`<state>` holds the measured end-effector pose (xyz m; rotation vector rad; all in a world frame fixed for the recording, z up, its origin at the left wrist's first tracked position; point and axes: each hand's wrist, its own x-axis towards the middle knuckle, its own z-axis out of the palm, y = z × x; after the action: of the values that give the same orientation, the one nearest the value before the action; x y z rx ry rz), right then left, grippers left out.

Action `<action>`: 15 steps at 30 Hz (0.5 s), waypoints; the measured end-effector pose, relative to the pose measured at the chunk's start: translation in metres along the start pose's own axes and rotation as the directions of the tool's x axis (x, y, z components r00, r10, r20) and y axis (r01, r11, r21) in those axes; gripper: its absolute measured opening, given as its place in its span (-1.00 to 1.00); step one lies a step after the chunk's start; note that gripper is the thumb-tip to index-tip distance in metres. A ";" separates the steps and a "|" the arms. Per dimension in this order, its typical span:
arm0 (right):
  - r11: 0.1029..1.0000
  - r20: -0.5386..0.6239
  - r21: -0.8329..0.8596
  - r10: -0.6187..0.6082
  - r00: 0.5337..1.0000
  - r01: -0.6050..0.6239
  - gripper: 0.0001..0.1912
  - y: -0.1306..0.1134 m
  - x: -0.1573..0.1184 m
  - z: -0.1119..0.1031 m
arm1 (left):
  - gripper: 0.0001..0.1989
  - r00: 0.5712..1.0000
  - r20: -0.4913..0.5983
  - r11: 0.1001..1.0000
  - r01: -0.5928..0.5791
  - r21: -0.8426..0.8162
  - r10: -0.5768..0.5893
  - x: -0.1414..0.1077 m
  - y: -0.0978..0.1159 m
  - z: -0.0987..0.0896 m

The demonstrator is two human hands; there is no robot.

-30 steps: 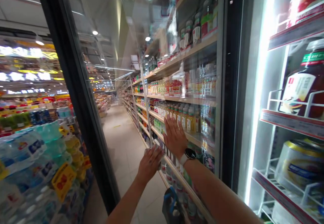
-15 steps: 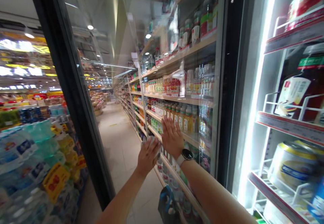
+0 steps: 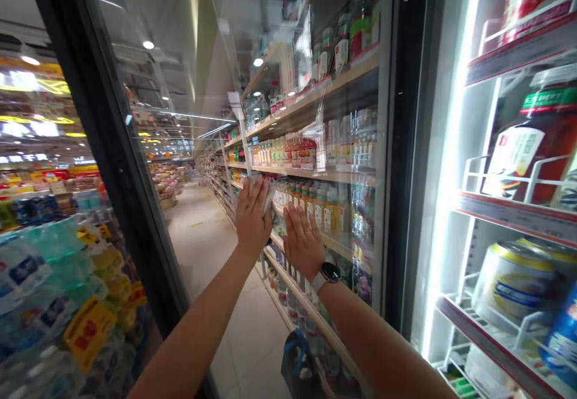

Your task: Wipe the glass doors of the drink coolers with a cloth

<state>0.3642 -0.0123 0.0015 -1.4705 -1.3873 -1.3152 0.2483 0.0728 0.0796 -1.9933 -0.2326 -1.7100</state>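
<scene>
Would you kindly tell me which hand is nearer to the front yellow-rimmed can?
The right hand, raised at the glass door to the left of the can. The left hand, over a white wipe, is further left along that door.

The cooler door frame (image 3: 97, 140) is solid black.

1 view: worn on person's head, facing forward and down over both hands, forearms close below lens.
</scene>
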 end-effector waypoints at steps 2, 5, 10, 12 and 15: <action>1.000 -0.005 -0.012 -0.003 1.000 0.003 -0.33 0.000 0.001 -0.001 | -0.47 1.000 0.009 1.000 -0.028 0.006 0.028 0.001 0.003 0.003; 1.000 0.005 -0.013 -0.005 1.000 0.005 -0.35 0.000 0.002 -0.004 | -0.46 0.996 0.055 0.997 -0.073 0.007 0.072 -0.020 0.005 0.000; 0.999 -0.002 -0.050 -0.019 1.000 0.019 -0.41 0.002 0.003 -0.005 | -0.38 0.978 0.131 0.987 -0.162 -0.016 0.163 -0.095 0.015 -0.008; 0.998 -0.007 -0.066 -0.018 1.000 0.017 -0.42 0.002 0.003 -0.004 | -0.37 0.958 0.201 0.979 -0.204 -0.014 0.203 -0.138 0.024 -0.013; 0.997 0.001 -0.070 -0.022 1.000 0.022 -0.40 0.003 0.004 -0.003 | -0.39 0.895 0.338 0.954 -0.298 -0.030 0.290 -0.185 0.030 -0.023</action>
<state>0.3666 -0.0145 0.0059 -1.5056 -1.3731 -1.3905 0.2046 0.0711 -0.1036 -2.1711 -0.0595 -1.1676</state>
